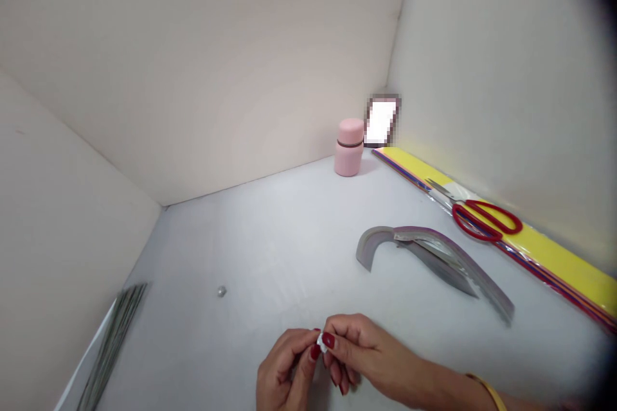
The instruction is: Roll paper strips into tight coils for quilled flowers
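At the lower middle of the head view, my left hand (289, 366) and my right hand (361, 353) meet over the table. Both pinch a small crumpled whitish piece (322, 342) between thumb and fingertips. Its material is too small to make out, and the fingers cover part of it. The other fingers of my right hand curl beneath. A small silvery ball (222, 291) lies on the table, apart from my hands on the left. To the right of my hands lies a loose bundle of thin grey strips (434, 257), curved and fanned out.
Scissors with red handles (486, 219) rest on a long stack of coloured sheets (554, 260) along the right wall. At the back stands a pink lidded flask (349, 149) beside a blurred bright-screened device (380, 122). Thin dark green sticks (113, 347) lie at the left edge.
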Demonstrator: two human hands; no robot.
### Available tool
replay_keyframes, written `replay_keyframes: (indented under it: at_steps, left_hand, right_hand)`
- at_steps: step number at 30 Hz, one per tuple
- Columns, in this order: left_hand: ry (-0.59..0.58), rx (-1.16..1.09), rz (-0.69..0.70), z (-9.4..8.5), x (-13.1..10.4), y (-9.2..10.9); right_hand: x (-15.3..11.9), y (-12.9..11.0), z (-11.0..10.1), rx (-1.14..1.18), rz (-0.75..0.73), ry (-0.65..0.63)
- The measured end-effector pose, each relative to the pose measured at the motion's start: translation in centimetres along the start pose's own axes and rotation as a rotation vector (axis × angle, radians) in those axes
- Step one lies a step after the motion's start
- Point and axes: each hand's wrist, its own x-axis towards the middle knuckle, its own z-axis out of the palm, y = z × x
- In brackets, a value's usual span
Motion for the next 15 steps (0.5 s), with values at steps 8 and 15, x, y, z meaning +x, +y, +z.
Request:
replay_keyframes:
  at_steps: [8,15]
  left_hand:
    - [0.011,0.010,-0.006,0.15,0.15,0.42]
    - [0.104,-0.024,-0.116,0.56,-0.35,0.52]
  right_hand:
    - [-0.13,0.19,0.51,0.115,0.031,-0.001]
    - [-0.27,0.26,0.81,0.004,0.001,0.022]
